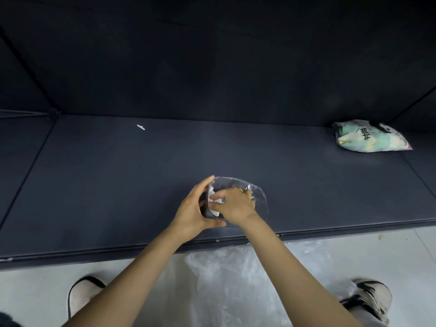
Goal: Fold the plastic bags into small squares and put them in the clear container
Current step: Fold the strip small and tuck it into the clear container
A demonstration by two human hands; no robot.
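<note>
Shoes: my 2 shoes, left shoe point(83, 294) and right shoe point(371, 297), stand on the pale floor point(35, 291) at the bottom of the view.
Loose plastic: a clear plastic sheet point(226, 279) lies crumpled on the floor between my feet, running up to the tabletop edge.
Tabletop: dark tabletop point(118, 173), with dark panels behind it.
Clear container: the clear container point(260, 197) sits near the front edge, in the middle.
Left hand: my left hand point(192, 212) wraps the container's left side, fingers and thumb curled round it.
Right hand: my right hand point(234, 204) reaches inside the container, its grip pinching a folded white plastic bag point(215, 199).
Far right: a printed bag point(370, 136) stuffed with pale green and white contents lies well apart at the back.
Small scrap: a white scrap point(140, 127) lies far left at the back.
</note>
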